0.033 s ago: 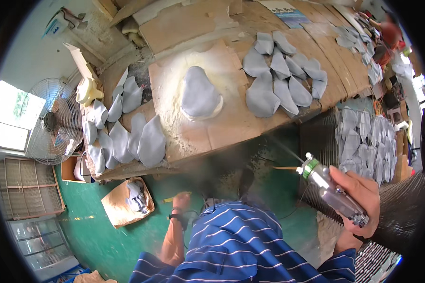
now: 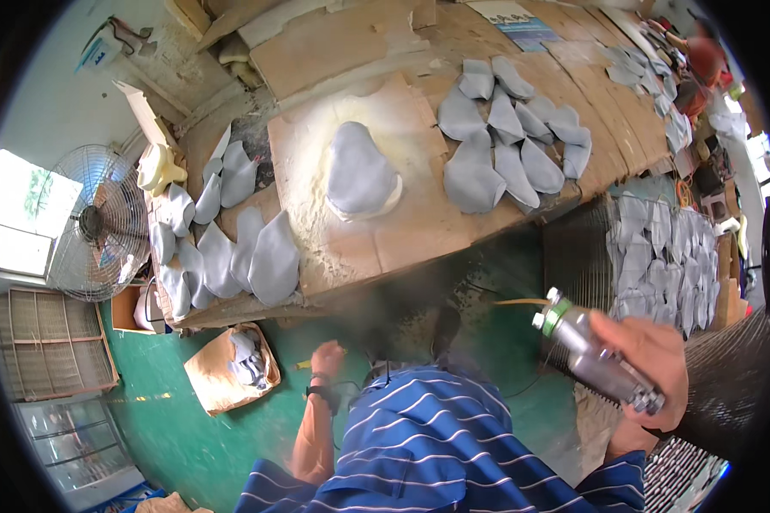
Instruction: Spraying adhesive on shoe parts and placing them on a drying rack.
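Right grip [image 2: 659,368]: grasping a grey metal spray gun [image 2: 597,363], short of the counter's [image 2: 629,145] front edge and toward its right part; dark band round the wrist.
Spray gun: tilted, with the green-banded [image 2: 558,317] end up and to the left, facing the front edge.
Left grip [image 2: 327,361]: lowered over the green floor [image 2: 197,462], short of the front edge; fingers curled, but cannot tell whether clenched or grasping something. Near a small yellow strip [image 2: 303,365].
Central grey piece [image 2: 359,171]: lying by itself on a cardboard sheet [image 2: 393,244], back from the counter's front edge; broad at the lower end, with a cream rim just under it and pale, powdery residue around.
Left-hand pieces [image 2: 274,256]: grey, overlapping, spread from the counter's left end and front left corner toward the cardboard sheet.
Right-hand pieces [image 2: 475,175]: grey, overlapping in a cluster just beside the sheet's right edge, reaching near the counter's front edge.
Back edge: blue printed sheet [image 2: 529,32], flat.
Far right corner: more grey pieces [image 2: 629,67] near a blurred person in red [image 2: 706,64].
Rack [image 2: 577,256]: dark mesh, beyond the front edge at right, beside rows of grey pieces.
Fan [image 2: 92,222]: round, caged, off the counter's left end.
Paper sack [image 2: 210,380]: on the floor, near the front left corner, with grey scraps [image 2: 248,359] inside.
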`<state>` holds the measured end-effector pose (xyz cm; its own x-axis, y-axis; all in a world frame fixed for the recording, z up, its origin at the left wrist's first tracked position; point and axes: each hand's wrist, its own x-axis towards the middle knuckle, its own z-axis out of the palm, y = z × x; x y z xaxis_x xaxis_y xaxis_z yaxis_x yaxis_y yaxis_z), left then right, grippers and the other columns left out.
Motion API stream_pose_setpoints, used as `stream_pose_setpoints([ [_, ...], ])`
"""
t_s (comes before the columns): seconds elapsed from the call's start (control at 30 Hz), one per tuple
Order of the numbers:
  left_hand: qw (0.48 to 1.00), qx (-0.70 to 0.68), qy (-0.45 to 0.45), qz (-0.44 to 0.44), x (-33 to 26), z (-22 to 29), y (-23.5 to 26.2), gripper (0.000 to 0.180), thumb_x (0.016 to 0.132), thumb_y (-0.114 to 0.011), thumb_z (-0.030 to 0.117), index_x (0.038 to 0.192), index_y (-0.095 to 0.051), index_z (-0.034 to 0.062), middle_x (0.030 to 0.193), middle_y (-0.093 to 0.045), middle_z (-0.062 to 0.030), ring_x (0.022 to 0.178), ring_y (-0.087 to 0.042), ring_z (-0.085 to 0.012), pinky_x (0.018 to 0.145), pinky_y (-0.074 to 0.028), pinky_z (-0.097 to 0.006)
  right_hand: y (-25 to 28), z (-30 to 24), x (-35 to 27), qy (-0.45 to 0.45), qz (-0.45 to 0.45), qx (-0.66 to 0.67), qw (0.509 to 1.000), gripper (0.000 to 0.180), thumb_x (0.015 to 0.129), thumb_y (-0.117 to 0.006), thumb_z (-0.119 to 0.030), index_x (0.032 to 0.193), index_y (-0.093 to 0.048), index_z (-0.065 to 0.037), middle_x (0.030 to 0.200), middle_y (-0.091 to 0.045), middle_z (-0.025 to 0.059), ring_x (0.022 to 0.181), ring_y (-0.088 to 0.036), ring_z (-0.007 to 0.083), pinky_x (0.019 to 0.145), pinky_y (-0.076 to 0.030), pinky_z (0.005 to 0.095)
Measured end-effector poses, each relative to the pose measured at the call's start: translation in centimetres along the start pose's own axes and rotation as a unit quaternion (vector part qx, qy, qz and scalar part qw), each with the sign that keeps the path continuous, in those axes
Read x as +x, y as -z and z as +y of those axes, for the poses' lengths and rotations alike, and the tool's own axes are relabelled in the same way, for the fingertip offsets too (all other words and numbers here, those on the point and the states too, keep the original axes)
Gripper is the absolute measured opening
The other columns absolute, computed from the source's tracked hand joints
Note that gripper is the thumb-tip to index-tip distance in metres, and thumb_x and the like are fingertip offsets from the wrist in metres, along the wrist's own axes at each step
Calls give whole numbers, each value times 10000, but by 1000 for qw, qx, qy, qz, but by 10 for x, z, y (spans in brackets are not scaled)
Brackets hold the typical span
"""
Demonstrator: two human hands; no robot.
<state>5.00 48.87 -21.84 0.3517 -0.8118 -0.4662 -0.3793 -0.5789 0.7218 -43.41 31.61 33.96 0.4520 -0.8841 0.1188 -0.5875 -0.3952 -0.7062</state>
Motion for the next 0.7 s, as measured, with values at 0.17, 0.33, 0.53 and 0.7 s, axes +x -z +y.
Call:
stream_pose_setpoints([
  [0.17,942,114,-265,174,53,203,21,199,885,-695,160,1058,-703,62,935,-727,-140,830,-703,-271,740,-541,-349,4,0,-13,-24,0,-10,1000,578,690,-739,-146,1217,-630,64,797,-638,157,646,-615,282,589,-456,326],
  [0.33,859,183,-421,228,120,358,27,339,798,-737,204,1125,-699,121,1027,-680,-99,1070,-600,-300,916,-465,-424,10,5,-25,-27,12,-22,999,582,658,-736,-39,1227,-641,33,785,-628,149,647,-600,270,615,-446,314],
  [0.53,866,380,-320,63,191,427,43,164,644,-818,256,781,-787,172,1012,-715,-25,1048,-638,-258,913,-497,-397,8,15,-44,-33,-8,18,999,590,678,-735,-86,1242,-626,49,789,-626,159,635,-607,262,572,-448,312],
  [0.7,888,386,-240,-67,225,448,54,213,649,-792,267,803,-783,120,849,-728,-52,823,-691,-266,778,-541,-359,1,23,-58,38,-35,-12,999,655,755,-768,-120,1354,-542,18,793,-657,100,625,-648,220,540,-510,314],
])
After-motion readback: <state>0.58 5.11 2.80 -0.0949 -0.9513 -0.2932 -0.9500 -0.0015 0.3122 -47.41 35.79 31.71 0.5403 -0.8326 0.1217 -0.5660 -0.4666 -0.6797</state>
